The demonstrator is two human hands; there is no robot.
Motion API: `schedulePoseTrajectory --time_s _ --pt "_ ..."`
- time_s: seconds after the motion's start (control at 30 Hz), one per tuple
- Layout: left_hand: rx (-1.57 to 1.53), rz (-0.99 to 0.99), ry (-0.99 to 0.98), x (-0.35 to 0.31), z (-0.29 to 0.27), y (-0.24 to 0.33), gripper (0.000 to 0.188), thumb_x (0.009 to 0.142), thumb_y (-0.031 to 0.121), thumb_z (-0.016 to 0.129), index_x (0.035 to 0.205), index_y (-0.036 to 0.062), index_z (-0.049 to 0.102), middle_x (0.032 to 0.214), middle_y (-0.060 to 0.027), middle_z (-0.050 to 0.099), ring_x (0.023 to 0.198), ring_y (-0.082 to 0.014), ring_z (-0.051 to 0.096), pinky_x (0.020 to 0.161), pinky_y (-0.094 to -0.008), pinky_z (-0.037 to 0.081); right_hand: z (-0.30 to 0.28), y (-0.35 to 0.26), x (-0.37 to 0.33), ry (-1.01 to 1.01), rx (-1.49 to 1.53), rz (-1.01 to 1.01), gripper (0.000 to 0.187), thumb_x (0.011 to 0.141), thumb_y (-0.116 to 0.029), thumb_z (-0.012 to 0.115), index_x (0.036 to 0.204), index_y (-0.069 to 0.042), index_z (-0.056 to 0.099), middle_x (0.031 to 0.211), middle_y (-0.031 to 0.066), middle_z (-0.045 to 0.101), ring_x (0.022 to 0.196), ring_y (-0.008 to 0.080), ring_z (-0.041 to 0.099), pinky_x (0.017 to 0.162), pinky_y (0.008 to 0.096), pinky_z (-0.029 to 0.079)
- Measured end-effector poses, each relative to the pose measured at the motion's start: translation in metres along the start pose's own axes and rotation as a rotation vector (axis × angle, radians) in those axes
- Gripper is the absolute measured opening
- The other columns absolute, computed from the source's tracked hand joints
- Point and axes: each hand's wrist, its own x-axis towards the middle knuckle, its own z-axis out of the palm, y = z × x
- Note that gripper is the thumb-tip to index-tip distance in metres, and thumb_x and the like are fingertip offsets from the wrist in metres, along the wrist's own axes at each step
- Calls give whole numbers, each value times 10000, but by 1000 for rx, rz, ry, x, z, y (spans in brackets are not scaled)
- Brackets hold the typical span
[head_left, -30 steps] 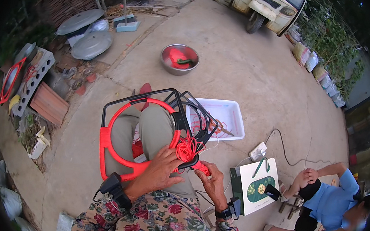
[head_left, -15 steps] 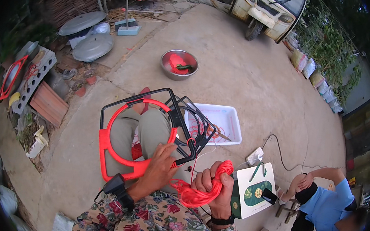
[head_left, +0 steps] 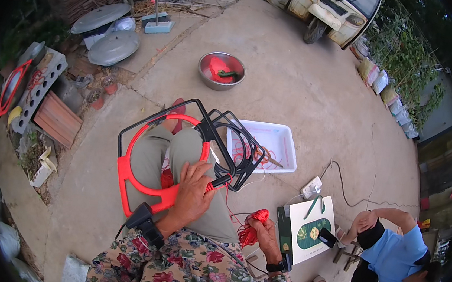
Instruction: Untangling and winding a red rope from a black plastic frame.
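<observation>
Across my knees lies a black frame with a round opening [head_left: 123, 177], partly wrapped in red cord. My left hand [head_left: 193, 189] is closed over its lower right part, where the red wrapping meets bare black. My right hand [head_left: 267, 236] grips a bundle of red cord [head_left: 248, 235], loops hanging from the fist, low to the right and apart from the frame. A thin red strand runs from the frame's right corner down toward the bundle. More black frames [head_left: 244, 178] sit just behind the wrapped one. The fingertips of my left hand are partly hidden.
Beyond the frames is a white plastic tray [head_left: 292, 150] with red cord and scissors in it. A metal bowl [head_left: 220, 84] stands farther off. At right are a power strip [head_left: 312, 187], a gift bag [head_left: 314, 209] and a seated person [head_left: 395, 252]. A three-wheeled vehicle [head_left: 330, 15] is parked behind.
My right hand has moved down and slightly right, away from the frame, with the red cord bundle. My left hand stays at the frame, its fingers shifted slightly. The frame has moved a little left.
</observation>
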Motion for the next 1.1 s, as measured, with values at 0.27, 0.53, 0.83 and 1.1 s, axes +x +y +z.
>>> schedulePoseTrajectory --time_s 0.27,0.53,0.83,1.1 --pt "-4 -7 -9 -1 1 -4 276 732 122 759 944 3 630 1313 -165 535 1317 -353 440 1124 -599 243 73 -49 46 -221 197 8 134 944 -148 662 924 -16 669 709 35 622 617 110 566 605 266 458" --pt "-90 -3 -201 -1 -16 -11 397 749 105 757 1117 33 626 1363 -132 514 1363 -326 397 1165 -577 184 80 -31 20 -67 -98 -110 176 915 -124 687 764 -59 623 631 -10 588 557 71 528 516 236 406" --pt "-202 32 -227 -2 -15 -22 430 794 71 724 1212 74 619 1360 -108 531 1339 -289 449 1189 -569 157 121 -66 4 -469 -517 -677 166 790 -52 737 768 -67 574 632 41 512 555 130 470 524 305 395" --pt "-198 48 -156 -6 -11 -20 310 797 46 695 1096 38 612 1370 -128 516 1337 -325 445 1198 -574 158 93 -69 -20 -369 -529 -516 209 795 -78 760 756 -61 556 624 80 475 529 176 404 499 314 385"
